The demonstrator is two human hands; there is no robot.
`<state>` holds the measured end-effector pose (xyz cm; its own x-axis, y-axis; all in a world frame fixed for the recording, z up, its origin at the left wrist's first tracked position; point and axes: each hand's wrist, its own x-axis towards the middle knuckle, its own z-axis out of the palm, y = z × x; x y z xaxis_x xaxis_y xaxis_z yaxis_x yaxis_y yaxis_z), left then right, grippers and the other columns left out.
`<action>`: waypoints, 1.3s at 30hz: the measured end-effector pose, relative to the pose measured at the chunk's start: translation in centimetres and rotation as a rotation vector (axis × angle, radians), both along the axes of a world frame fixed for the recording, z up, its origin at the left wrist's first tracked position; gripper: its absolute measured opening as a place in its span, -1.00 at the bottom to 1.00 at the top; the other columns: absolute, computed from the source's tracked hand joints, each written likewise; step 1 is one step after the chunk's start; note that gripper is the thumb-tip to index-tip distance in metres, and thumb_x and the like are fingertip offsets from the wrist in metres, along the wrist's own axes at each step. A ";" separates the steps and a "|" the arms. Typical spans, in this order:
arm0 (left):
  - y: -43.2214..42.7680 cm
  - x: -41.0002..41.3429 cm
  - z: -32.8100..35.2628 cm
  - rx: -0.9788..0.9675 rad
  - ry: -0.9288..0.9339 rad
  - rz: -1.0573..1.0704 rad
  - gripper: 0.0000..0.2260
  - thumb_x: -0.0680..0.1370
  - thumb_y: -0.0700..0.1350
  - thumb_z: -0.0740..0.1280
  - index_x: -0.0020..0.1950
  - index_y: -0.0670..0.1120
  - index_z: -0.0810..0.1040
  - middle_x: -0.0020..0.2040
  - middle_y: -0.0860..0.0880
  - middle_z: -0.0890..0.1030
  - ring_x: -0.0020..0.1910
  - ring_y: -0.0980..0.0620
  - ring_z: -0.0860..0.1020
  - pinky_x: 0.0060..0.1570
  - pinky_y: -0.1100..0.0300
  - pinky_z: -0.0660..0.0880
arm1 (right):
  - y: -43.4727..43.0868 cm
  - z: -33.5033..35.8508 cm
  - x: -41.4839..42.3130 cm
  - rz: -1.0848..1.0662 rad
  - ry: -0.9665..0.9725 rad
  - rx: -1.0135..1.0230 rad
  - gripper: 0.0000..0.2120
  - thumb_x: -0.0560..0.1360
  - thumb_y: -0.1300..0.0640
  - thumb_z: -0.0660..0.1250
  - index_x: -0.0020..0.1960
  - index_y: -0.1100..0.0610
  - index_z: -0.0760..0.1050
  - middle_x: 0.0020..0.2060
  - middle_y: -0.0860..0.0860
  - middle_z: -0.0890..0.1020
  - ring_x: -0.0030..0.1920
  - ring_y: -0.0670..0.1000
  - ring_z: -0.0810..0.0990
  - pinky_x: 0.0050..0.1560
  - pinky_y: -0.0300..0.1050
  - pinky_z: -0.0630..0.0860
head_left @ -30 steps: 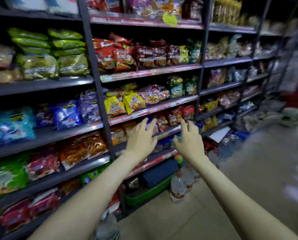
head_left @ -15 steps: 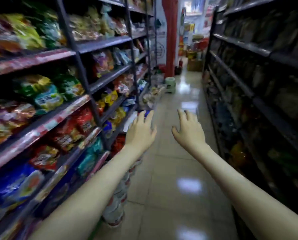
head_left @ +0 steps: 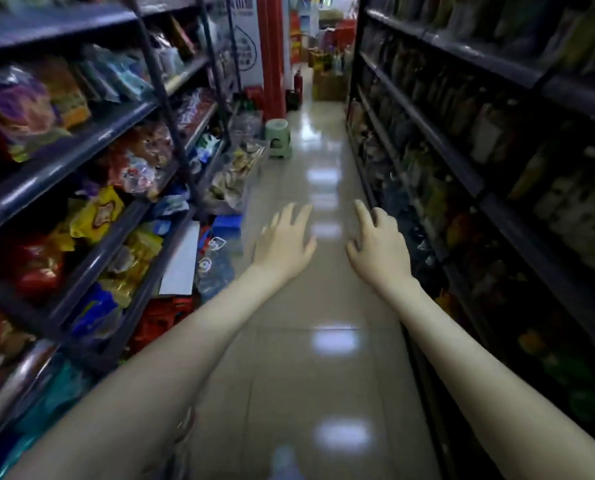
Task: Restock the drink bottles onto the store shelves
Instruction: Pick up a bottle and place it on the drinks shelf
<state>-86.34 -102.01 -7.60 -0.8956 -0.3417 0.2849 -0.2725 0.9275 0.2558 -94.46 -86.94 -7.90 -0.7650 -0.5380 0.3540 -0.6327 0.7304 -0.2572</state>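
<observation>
Both my arms stretch forward over the aisle floor. My left hand (head_left: 284, 242) is spread with straight fingers and holds nothing. My right hand (head_left: 375, 237) hangs beside it, fingers relaxed, also empty. Clear water bottles (head_left: 216, 268) stand on the floor at the foot of the left shelves (head_left: 81, 147), left of my left hand. The dark right shelves (head_left: 462, 168) carry rows of bottles and packets, blurred. A bottle cap (head_left: 284, 460) shows at the bottom edge.
Snack bags fill the left shelves. A white board (head_left: 182, 261) leans by the bottles, with a blue crate (head_left: 227, 225) behind. A green stool (head_left: 278, 138) stands farther down the aisle; a red pillar (head_left: 272, 53) and boxes beyond it.
My view has swung from the left snack shelves to looking down the aisle, and moved a little forward. Both hands stay out in front, empty.
</observation>
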 end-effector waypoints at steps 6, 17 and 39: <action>-8.1 -19.0 0.7 0.043 0.129 -0.137 -0.51 0.58 -0.04 0.25 0.50 -0.07 0.27 0.42 -0.16 0.34 0.34 -0.17 0.36 0.21 -0.03 0.37 | -7.2 0.8 -17.6 -0.065 0.083 0.003 -0.38 0.54 0.16 0.21 0.55 0.06 0.10 0.33 0.17 0.37 0.24 0.23 0.36 0.02 0.08 0.44; -18.6 -52.8 4.2 0.118 0.185 -0.448 -0.51 0.62 0.04 0.18 0.53 -0.01 0.18 0.47 -0.05 0.29 0.41 -0.07 0.30 0.23 0.03 0.41 | -16.4 5.0 -47.0 -0.329 0.102 -0.037 -0.43 0.56 0.05 0.23 0.53 0.07 0.17 0.34 0.17 0.39 0.28 0.21 0.38 0.04 0.10 0.50; -56.3 -116.8 10.0 0.059 0.319 -0.494 -0.50 0.61 0.05 0.19 0.53 0.02 0.18 0.49 -0.02 0.24 0.44 -0.04 0.26 0.24 0.03 0.43 | -51.6 11.7 -110.3 -0.478 0.238 -0.212 -0.37 0.57 -0.04 0.22 0.56 0.02 0.05 0.41 0.13 0.31 0.36 0.14 0.30 0.20 0.07 0.47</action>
